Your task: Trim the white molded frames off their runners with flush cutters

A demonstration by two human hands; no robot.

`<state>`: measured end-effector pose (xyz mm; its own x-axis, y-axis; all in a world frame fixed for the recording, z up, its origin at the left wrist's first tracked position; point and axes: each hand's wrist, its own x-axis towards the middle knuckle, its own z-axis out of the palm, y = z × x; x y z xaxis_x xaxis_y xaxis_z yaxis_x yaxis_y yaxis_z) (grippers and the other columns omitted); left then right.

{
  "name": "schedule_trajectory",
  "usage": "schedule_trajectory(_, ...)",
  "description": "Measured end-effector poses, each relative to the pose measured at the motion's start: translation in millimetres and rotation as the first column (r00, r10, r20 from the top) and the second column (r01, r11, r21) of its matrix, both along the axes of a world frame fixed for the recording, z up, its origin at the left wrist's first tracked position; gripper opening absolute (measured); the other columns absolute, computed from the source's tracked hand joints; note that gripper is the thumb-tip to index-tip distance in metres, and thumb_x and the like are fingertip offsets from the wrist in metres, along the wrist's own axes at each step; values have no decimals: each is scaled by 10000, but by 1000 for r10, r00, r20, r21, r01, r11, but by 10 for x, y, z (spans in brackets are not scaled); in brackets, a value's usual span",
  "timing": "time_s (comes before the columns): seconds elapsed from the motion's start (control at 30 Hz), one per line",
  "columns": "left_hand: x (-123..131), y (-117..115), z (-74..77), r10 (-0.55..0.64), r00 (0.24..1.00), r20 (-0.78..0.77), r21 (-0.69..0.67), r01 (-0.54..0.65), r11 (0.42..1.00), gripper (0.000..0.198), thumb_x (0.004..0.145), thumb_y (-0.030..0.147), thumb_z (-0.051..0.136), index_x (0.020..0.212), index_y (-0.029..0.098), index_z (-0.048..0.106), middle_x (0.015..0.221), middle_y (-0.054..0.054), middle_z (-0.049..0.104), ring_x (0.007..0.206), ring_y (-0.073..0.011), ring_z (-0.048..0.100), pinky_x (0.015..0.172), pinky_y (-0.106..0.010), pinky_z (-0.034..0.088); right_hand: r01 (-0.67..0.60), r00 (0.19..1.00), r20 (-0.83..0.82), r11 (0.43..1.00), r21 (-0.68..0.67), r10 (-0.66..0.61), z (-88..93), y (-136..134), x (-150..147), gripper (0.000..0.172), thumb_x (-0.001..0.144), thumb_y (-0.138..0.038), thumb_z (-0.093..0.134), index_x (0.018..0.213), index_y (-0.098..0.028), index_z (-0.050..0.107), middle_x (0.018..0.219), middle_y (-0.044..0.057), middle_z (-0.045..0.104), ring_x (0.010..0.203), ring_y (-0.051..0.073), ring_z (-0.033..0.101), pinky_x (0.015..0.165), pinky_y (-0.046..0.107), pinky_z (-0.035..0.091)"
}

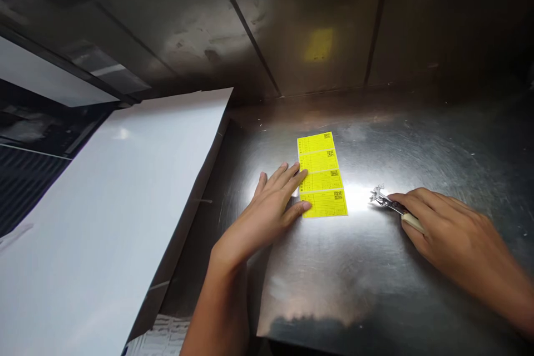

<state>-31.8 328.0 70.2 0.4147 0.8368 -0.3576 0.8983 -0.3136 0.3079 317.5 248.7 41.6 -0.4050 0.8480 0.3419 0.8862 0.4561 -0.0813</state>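
Observation:
A strip of yellow printed labels (323, 181), each with a QR code at its right, lies flat on the metal worktop. My left hand (277, 200) has its fingers spread, with the thumb and fingertips on the strip's left edge. To the right of the labels, my right hand (444, 225) grips a small hand tool (394, 206) by its cream handle. The tool has a shiny, jagged metal head pointing left, apart from the labels. Its exact kind is unclear, and my fingers cover part of the handle.
The brushed metal worktop (317, 283) meets a metal back wall (317, 5) that reflects the yellow labels. On the left, a large white sheet (120, 200) covers a raised surface. Printed papers (162, 336) lie at the bottom, beside my left forearm.

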Motion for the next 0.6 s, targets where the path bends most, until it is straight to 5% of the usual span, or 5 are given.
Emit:
schedule_trajectory(0.13,-22,10,4,-18,1000,5,-23,18,1000,834,1129,541,656,1809,222,294,1867,-74,166,1760,-297,46,1421,-662,46,-2,1000,15,1000,13,2,12,-1,-16,298,1156,-243,431,1293,-191,691,1094,38,744,880,261,730,742,438,534)
schedule_trajectory(0.33,-34,9,-19,38,996,77,-13,-37,999,629,1208,454,352,1802,250,314,1859,-31,226,1759,-248,87,1428,-637,57,-5,1000,6,1000,28,4,36,9,-34,292,1155,-224,424,1277,-191,687,1081,40,747,865,262,728,755,439,527)
schedule_trajectory(0.6,-53,-6,-11,38,982,183,24,-43,999,573,1175,409,457,1726,264,393,1828,-94,327,1744,-290,183,1420,-675,95,-5,1000,11,1000,9,5,27,-1,-28,284,1143,-221,431,1282,-197,677,1096,48,751,866,266,731,758,442,532)
